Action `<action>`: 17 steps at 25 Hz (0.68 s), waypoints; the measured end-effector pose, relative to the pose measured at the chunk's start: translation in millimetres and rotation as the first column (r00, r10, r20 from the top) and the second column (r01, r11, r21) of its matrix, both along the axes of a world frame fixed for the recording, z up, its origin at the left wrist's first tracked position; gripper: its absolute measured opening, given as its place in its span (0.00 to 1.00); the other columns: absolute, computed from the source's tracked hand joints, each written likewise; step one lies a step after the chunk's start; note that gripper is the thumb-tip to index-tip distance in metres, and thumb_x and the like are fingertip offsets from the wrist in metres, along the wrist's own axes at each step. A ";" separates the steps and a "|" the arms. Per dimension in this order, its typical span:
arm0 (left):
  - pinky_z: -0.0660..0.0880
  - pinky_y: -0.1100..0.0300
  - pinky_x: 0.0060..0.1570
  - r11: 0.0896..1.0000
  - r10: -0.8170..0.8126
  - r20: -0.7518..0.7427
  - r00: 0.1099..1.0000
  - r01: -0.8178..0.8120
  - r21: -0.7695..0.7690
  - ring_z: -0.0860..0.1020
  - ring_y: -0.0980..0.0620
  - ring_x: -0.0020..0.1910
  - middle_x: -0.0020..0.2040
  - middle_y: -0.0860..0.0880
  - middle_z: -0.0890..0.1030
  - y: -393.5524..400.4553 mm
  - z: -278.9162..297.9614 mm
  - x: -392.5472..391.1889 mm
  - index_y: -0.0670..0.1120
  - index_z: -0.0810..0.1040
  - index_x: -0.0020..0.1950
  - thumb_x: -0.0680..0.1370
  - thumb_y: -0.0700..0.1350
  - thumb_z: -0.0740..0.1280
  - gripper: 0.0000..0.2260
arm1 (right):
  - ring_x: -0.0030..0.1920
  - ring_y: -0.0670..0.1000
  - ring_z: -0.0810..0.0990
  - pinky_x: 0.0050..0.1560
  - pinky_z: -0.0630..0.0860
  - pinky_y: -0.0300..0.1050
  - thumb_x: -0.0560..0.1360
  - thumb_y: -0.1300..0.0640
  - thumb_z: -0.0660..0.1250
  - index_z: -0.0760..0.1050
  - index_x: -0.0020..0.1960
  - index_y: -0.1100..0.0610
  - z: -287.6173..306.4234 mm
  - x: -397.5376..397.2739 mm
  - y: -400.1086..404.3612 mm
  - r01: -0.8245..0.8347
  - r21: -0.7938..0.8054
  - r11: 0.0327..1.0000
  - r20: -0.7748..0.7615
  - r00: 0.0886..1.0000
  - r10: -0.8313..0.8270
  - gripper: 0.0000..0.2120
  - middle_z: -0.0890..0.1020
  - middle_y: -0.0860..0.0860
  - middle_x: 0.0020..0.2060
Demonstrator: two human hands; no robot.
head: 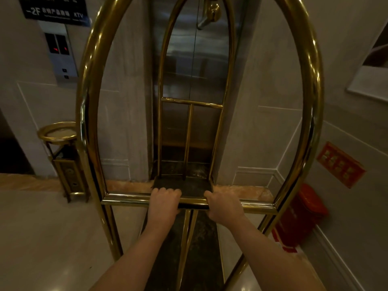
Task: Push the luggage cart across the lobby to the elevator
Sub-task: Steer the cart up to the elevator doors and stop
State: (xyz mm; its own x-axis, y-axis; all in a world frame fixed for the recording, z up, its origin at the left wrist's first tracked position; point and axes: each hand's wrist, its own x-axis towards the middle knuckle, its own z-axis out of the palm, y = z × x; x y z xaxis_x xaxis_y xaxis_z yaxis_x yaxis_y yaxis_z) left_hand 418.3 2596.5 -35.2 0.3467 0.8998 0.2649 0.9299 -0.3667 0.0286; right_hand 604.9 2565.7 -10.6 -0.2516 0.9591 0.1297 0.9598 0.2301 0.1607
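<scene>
A brass luggage cart [92, 85] with tall arched tubes fills the head view, its dark deck stretching away from me. My left hand [164, 201] and my right hand [223, 206] both grip the horizontal push bar [130, 199] near its middle, close together. Straight ahead, seen through the arches, are the closed metal elevator doors [195, 66]. The cart's far end stands close to the door threshold.
A call button panel [60, 53] with red indicators is on the wall at left, under a black floor sign. A brass ashtray bin [65, 158] stands left of the cart. A red box [304, 215] sits on the floor by the right wall.
</scene>
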 end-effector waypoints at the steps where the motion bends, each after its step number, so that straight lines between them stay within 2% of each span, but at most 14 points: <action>1: 0.70 0.52 0.51 1.000 0.006 -0.006 1.000 -0.006 -0.003 0.76 0.51 0.45 0.44 0.51 0.79 6.5 0.4 1.7 0.52 0.75 0.48 0.71 0.47 0.73 0.10 | 0.43 0.55 0.80 0.41 0.73 0.49 0.77 0.50 0.64 0.72 0.59 0.53 0.1 1.5 6.4 -0.001 -0.002 1.000 0.007 1.000 0.001 0.12 0.81 0.52 0.44; 7: 0.69 0.52 0.53 0.999 0.030 -0.018 0.999 -0.030 -0.035 0.75 0.50 0.48 0.47 0.51 0.79 34.7 0.5 11.3 0.52 0.74 0.49 0.72 0.48 0.72 0.10 | 0.41 0.54 0.79 0.38 0.72 0.47 0.77 0.50 0.64 0.72 0.56 0.53 -0.3 11.3 35.8 -0.023 -0.008 1.000 0.001 1.000 0.023 0.11 0.81 0.51 0.42; 11: 0.69 0.53 0.53 0.998 0.051 -0.018 0.999 -0.051 -0.034 0.75 0.50 0.48 0.47 0.51 0.79 46.5 2.5 14.7 0.52 0.75 0.49 0.72 0.47 0.72 0.09 | 0.41 0.55 0.80 0.41 0.77 0.49 0.77 0.50 0.64 0.73 0.57 0.54 -0.7 16.5 50.3 -0.043 -0.007 0.999 -0.008 0.999 0.043 0.11 0.82 0.52 0.43; 17: 0.68 0.53 0.51 0.998 0.058 -0.032 0.998 -0.059 -0.034 0.75 0.50 0.48 0.46 0.51 0.79 51.7 3.5 15.3 0.51 0.74 0.49 0.72 0.46 0.71 0.09 | 0.40 0.55 0.80 0.36 0.72 0.47 0.77 0.49 0.64 0.73 0.56 0.53 -1.2 16.8 57.6 -0.055 -0.002 0.998 0.024 0.998 0.055 0.11 0.81 0.52 0.42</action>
State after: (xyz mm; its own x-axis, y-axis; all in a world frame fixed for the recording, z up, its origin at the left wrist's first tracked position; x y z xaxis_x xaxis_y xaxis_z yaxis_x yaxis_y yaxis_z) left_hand 433.6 2648.2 -31.7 0.3009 0.9272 0.2231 0.9503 -0.3112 0.0117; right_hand 621.6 2623.3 -11.8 -0.3069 0.9439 0.1217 0.9416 0.2826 0.1830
